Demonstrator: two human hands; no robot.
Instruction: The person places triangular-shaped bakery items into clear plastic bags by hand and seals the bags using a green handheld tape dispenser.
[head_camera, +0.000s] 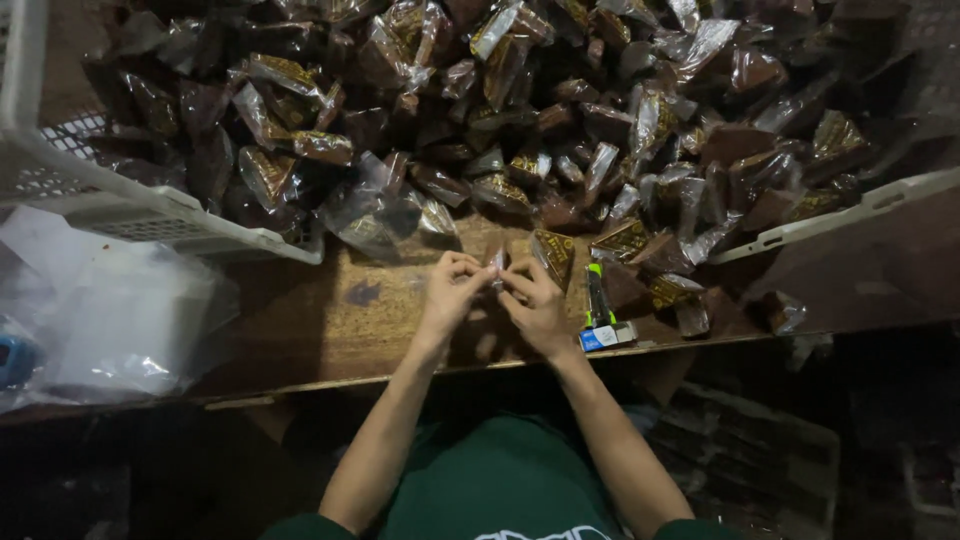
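Big heap of wrapped brown sweets (560, 110) in clear-and-gold film fills the white plastic crates (150, 215) and spills onto the wooden tabletop (330, 320). Clear plastic bags (110, 320) sit far left; a green-handled cutter (600, 300) lies just right of the hands. Left hand (452, 290) and right hand (535, 300) meet at the tabletop's middle, fingertips pinched together on one small wrapped piece (498, 265), held just above the wood. Piece is mostly hidden by fingers, so the wrapper's condition is unclear. To do this well, I'd judge: grip the film ends only, keep both thumbs close, work over the wood so a dropped piece stays reachable.
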